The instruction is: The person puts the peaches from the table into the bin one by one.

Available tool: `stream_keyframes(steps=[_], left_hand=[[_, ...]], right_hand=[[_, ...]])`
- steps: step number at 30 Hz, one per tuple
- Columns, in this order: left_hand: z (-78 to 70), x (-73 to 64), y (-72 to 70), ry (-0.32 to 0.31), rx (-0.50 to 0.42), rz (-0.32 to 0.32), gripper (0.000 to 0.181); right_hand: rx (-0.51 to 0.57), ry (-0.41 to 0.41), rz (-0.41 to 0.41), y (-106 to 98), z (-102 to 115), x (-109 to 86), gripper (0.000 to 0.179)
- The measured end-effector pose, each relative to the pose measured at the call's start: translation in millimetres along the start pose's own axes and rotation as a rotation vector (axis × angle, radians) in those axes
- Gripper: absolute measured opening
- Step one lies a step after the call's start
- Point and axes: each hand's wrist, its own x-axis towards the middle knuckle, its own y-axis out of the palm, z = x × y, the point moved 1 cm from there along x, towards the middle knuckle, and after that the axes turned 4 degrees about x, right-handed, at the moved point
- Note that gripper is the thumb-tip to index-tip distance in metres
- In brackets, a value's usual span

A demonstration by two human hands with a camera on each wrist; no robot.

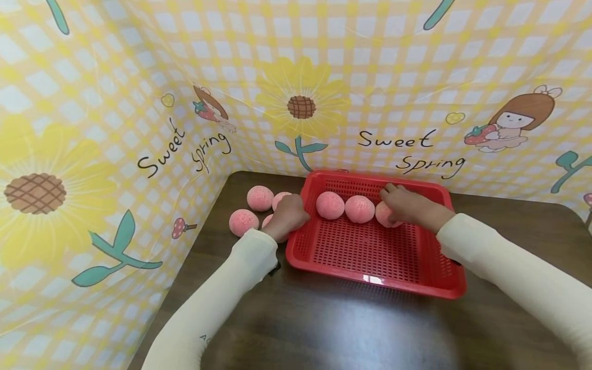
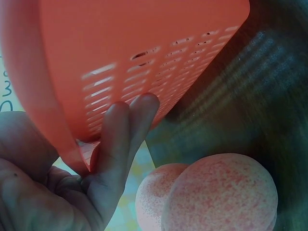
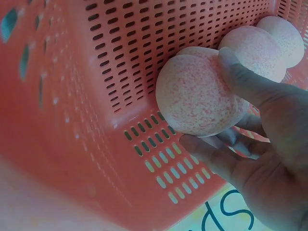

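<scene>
A red perforated plastic basket (image 1: 370,279) sits on the dark wooden table. Its left rim is gripped by my left hand (image 1: 288,215), with fingers against the outer wall in the left wrist view. Three pink peaches stand in a row inside: the left peach (image 1: 330,205), the middle peach (image 1: 359,209) and the right peach (image 1: 385,215). My right hand (image 1: 410,204) holds the right peach, thumb on one side and fingers on the other, as the right wrist view shows. How firmly it touches the basket floor I cannot tell.
Left of the basket several more peaches lie on the table, among them a back peach (image 1: 260,198) and a front peach (image 1: 243,222); my left hand partly hides others. A yellow checked cloth (image 1: 370,92) hangs behind the table (image 1: 296,318) and along its left side.
</scene>
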Motion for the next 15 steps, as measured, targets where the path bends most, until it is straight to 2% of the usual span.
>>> stream_keyframes(steps=[8, 15], left_hand=[[-0.9, -1.5, -0.6, -0.003, -0.041, 0.015, 0.013], [-0.6, -2.6, -0.2, 0.000, -0.034, 0.007, 0.012]], right_hand=[[0.113, 0.081, 0.026, 0.7, 1.7, -2.1, 0.071], [0.054, 0.073, -0.001, -0.3, 1.6, -3.8, 0.064]])
